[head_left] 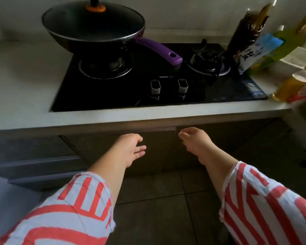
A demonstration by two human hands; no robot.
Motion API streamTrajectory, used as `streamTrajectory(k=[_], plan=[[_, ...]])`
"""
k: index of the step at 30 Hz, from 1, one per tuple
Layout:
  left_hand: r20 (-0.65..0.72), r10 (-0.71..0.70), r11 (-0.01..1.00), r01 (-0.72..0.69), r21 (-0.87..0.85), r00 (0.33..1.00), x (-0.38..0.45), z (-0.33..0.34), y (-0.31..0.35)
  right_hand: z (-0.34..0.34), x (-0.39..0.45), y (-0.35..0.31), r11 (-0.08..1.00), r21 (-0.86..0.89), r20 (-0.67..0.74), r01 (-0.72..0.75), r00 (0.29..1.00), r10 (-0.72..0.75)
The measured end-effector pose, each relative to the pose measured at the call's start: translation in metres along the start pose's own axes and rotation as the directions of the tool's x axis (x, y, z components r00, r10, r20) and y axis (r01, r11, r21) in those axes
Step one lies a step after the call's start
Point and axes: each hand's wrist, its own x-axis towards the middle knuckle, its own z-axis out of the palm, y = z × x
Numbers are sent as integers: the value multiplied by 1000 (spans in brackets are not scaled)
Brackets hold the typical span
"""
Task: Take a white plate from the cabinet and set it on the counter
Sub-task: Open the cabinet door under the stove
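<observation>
Both arms, in red-and-white striped sleeves, reach toward the dark lower cabinet doors (159, 149) under the counter (25, 89). My left hand (131, 147) is open, fingers apart, just in front of the left door. My right hand (195, 140) has its fingers loosely curled near the top edge of the right door, by the seam between the doors; it holds nothing. The doors look closed. No white plate is in view.
A black gas hob (157, 76) with two knobs is set in the counter. A lidded black wok (94, 27) with a purple handle sits on the left burner. Bottles and packets (265, 46) crowd the right end. Drawers (34, 156) are at the left; the floor is tiled.
</observation>
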Motion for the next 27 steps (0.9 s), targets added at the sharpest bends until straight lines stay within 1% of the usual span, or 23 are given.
streamTrajectory(k=[3,4,8,14,16,19,22,25,27], plan=[[13,-12,991,13,-135,1000,29,7,3,7,21,10,997,74,-34,-32,999,35],[-1,-26,984,25,-179,1000,38,8,2,10,26,13,995,96,-43,-41,998,45],[1,-47,948,45,-314,999,58,13,0,16,46,19,983,168,-79,-76,993,91],[-31,-52,903,34,-429,998,67,19,-1,22,52,23,980,180,-109,-85,988,106],[-22,-45,905,31,-424,999,66,18,-3,21,50,24,988,140,-130,-67,988,86],[-14,-41,937,34,-348,999,62,13,-9,21,45,29,996,65,-152,-53,986,63],[-25,-67,957,57,-284,997,56,8,-19,24,35,30,1000,18,-154,-23,988,25],[-38,-71,974,61,-219,997,47,0,-33,29,22,26,997,-65,-95,38,995,-44],[-37,-71,981,63,-185,997,40,-7,-44,33,14,21,990,-122,1,75,997,-75]])
